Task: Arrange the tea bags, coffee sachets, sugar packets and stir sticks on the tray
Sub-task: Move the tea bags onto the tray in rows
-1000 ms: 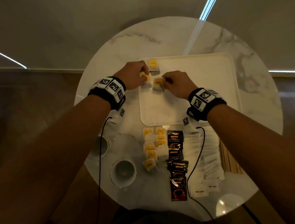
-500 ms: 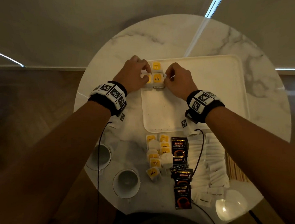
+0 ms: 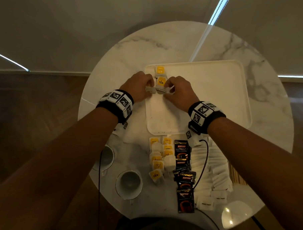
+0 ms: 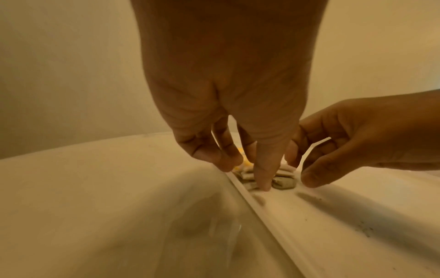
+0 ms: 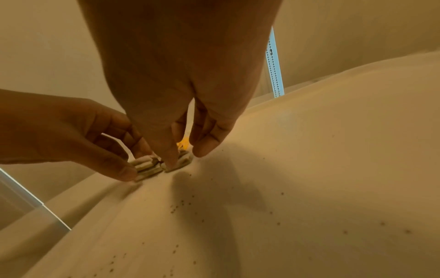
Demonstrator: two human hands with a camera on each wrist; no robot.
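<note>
A white tray (image 3: 207, 98) lies on the round marble table. In its far-left corner lie tea bags with yellow tags (image 3: 160, 70), one marked TEA (image 3: 160, 82). My left hand (image 3: 150, 86) pinches the left tea bag (image 3: 150, 90) by the tray rim, thumb at its near end. My right hand (image 3: 167, 87) pinches the TEA bag, thumb pressed on its near end. In the left wrist view my thumb (image 4: 263, 178) presses down on the grey bags (image 4: 284, 181). The right wrist view shows both stacks (image 5: 145, 165) side by side under the fingertips (image 5: 204, 148).
Near me on the table lie rows of tea bags (image 3: 157, 159), black coffee sachets (image 3: 183, 167), white sugar packets (image 3: 212, 173) and wooden stir sticks (image 3: 236, 176). Two cups (image 3: 129, 184) (image 3: 105, 157) stand at the near left. Most of the tray is bare.
Both hands carried their tea bags farther into the tray's far-left corner and lowered them flat next to the bag lying there. The fingers now sit at the bags' near ends.
</note>
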